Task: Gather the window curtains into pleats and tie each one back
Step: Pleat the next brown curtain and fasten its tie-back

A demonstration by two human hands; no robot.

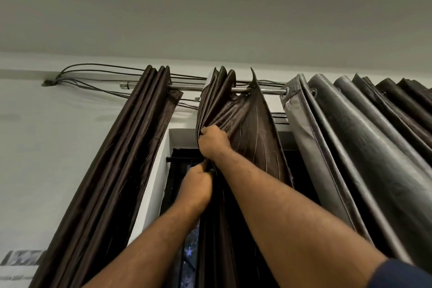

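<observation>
Gripping bunched folds of middle curtain point(245, 128) with left hand point(198, 184), well below rod point(187, 87). Pinching more folds with right hand point(214, 141), just above left, nearer rod. Hung on rod between brown curtain point(140, 135) and grey curtain point(350, 135), right flap loose, untied. Could lose pleats through slack pinch; could strain top edge or snag cables point(50, 82) just behind rod through hard downward tug.

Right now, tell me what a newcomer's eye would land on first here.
Two bare arms reach up at the centre, the right hand above and the left hand below, both gripping the folds of the middle brown curtain. It hangs from a metal rod between a gathered brown curtain at left and a grey pleated curtain at right.
</observation>
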